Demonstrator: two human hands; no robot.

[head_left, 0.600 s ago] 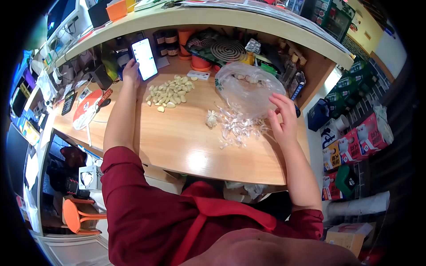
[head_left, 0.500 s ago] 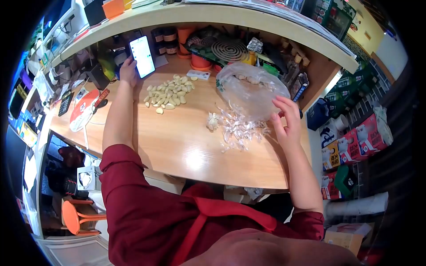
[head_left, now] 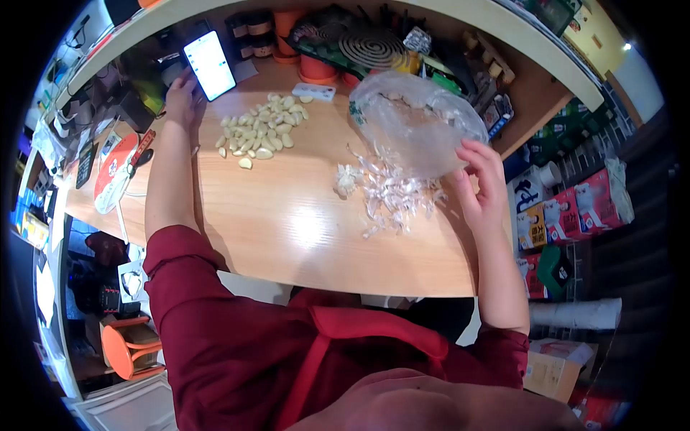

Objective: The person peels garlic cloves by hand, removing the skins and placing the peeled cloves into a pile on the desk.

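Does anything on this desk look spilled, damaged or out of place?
Nothing looks clearly damaged. The garlic skins are strewn loose on the desk in front of the plastic bag, which looks messy. One peeled clove also lies slightly apart from the pile of peeled cloves, nearer the front edge.

I sit at a pale wooden tabletop [head_left: 323,244], light glaring off its near middle. Across its far side, from ten to two o'clock, arches a cream raised ledge [head_left: 503,36] over a shadowed recess. At three o'clock I see a grey brick-patterned wall [head_left: 611,133] and dark ridged panelling [head_left: 632,237]; at one o'clock, a yellow wall [head_left: 600,43]. An orange stool [head_left: 118,352] stands at eight o'clock, near a pale cabinet front [head_left: 136,409].
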